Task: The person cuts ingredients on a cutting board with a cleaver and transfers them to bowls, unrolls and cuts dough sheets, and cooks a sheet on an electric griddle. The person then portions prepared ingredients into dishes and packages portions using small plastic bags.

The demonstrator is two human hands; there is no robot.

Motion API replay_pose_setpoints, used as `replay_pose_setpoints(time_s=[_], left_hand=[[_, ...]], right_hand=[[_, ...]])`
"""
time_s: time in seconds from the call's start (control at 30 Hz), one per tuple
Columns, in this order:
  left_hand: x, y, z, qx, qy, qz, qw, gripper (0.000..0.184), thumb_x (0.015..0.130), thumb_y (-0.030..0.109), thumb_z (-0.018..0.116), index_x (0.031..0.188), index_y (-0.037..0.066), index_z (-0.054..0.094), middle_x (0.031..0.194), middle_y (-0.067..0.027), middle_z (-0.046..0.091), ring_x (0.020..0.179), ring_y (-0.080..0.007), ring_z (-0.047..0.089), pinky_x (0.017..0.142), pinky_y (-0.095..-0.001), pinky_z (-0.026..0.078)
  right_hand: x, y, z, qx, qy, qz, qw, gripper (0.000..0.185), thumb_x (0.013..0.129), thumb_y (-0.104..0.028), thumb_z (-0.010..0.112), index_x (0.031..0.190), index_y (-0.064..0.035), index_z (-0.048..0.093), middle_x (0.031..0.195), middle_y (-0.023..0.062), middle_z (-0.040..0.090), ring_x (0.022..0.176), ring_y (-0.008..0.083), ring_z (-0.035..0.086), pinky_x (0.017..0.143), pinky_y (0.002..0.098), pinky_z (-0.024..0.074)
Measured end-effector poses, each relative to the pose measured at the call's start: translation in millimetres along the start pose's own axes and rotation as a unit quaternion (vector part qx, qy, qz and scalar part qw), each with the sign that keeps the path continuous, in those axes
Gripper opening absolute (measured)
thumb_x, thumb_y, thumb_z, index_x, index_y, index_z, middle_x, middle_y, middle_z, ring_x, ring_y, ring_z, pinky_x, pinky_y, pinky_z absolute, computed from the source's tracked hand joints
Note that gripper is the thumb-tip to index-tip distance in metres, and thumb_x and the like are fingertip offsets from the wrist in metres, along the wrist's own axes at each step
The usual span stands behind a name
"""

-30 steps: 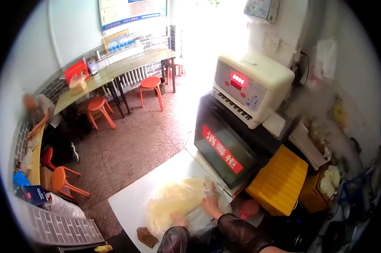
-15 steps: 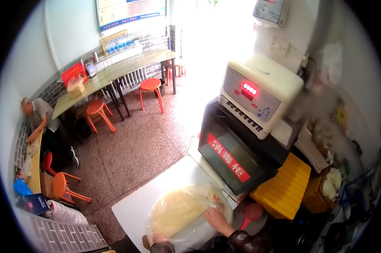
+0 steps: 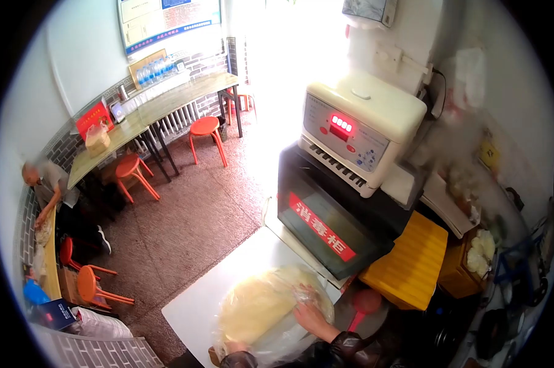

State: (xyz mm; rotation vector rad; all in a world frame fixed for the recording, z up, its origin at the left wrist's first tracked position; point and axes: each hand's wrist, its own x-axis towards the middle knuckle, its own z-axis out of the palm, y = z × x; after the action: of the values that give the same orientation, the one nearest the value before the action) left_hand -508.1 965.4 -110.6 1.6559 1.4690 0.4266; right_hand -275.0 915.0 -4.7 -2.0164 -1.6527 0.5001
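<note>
On the desk point(image 3: 194, 306), your left hand point(image 3: 235, 348) touches the clear plastic bag point(image 3: 275, 325) at eight o'clock, your right hand point(image 3: 312, 316) at three, apart; grip unclear.

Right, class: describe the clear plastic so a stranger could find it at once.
At bottom centre, beside the dark cabinet with the red sign, is a white table. There, the right hand rests on the clear plastic. Unlike its firm-edged neighbours, it looks loose and crinkled, with a pale yellow mass showing through.
</note>
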Motion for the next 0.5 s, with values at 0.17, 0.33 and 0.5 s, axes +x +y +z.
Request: replay_pose_setpoints(time_s=[0.17,0.33,0.5], left_hand=[[-20.5,99.6,-0.5,-0.007,-0.034,0.163,0.986,0.040,0.088,0.024,0.055,0.124,0.007,0.050,0.122,-0.0162,0.053,0.114,-0.0295,0.050,0.099,-0.0367,0.038],[-59.5,151.9,-9.3,0.023,-0.060,0.201,0.977,0.042,0.089,0.023,0.055,0.127,0.007,0.048,0.125,-0.0159,0.052,0.116,-0.0292,0.049,0.099,-0.0360,0.039],[-57.1,161.9,-6.1,0.026,-0.052,0.166,0.984,0.041,0.089,0.022,0.054,0.127,0.006,0.049,0.124,-0.0163,0.052,0.114,-0.0298,0.050,0.097,-0.0362,0.040]], right_hand=[[23.2,10.9,10.4,0.014,-0.002,0.013,1.000,0.045,0.084,-0.015,0.049,0.126,-0.0012,0.043,0.110,0.0273,0.049,0.100,0.0425,0.046,0.085,0.0494,0.0375],[58.0,-2.4,-18.3,0.056,-0.046,0.048,0.996,0.054,0.083,-0.012,0.053,0.134,-0.0012,0.040,0.132,0.0279,0.041,0.126,0.0431,0.034,0.103,0.0437,0.0325],[82.7,15.2,-33.1,-0.008,-0.014,-0.032,0.999,0.053,0.083,-0.011,0.054,0.133,-0.0004,0.040,0.133,0.0245,0.042,0.131,0.0425,0.026,0.108,0.0447,0.0222]])
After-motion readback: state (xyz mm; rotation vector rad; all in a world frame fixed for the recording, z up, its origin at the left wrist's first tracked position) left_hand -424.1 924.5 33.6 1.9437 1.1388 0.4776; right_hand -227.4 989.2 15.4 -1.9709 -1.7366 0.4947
